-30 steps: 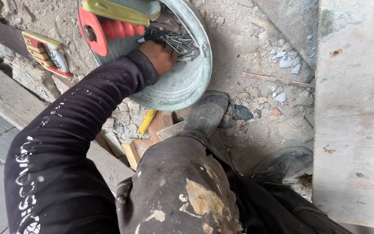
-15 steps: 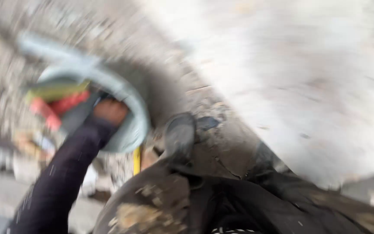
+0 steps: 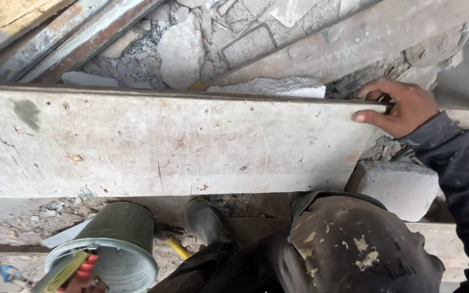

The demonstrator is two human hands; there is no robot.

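A long, cement-stained plank [image 3: 180, 144] is seen lying across rubble, filling the middle of the view from the left edge almost to the right. Everything else is placed from this plank. Beyond its far edge, broken concrete [image 3: 180, 49] and rusty steel beams [image 3: 77, 32] are heaped. Below its right end, a pale concrete block [image 3: 397, 187] is lodged. On the near side, at the lower left, a grey metal bucket [image 3: 118, 244] is stood, with a red-handled tool [image 3: 74, 268] poking from its mouth. Between bucket and knee, a dark boot [image 3: 207, 220] is planted near a yellow-handled tool [image 3: 177, 248].

The right hand [image 3: 403, 106] is set on the plank's far right corner, thumb pressed on the top face and fingers curled over the far edge. The left hand is barely visible at the bucket's rim, bottom left; whether it is closed on anything cannot be told.

As a judgement, the plank could tip or slide off the loose rubble if lifted by one corner alone, and fingers hooked behind the edge could be pinched against the stone. The bucket could be knocked over by the boot beside it.

Compared with a second ago, the view has been swung from the bucket to the plank, and the bucket is now seen from its side rather than its open mouth.
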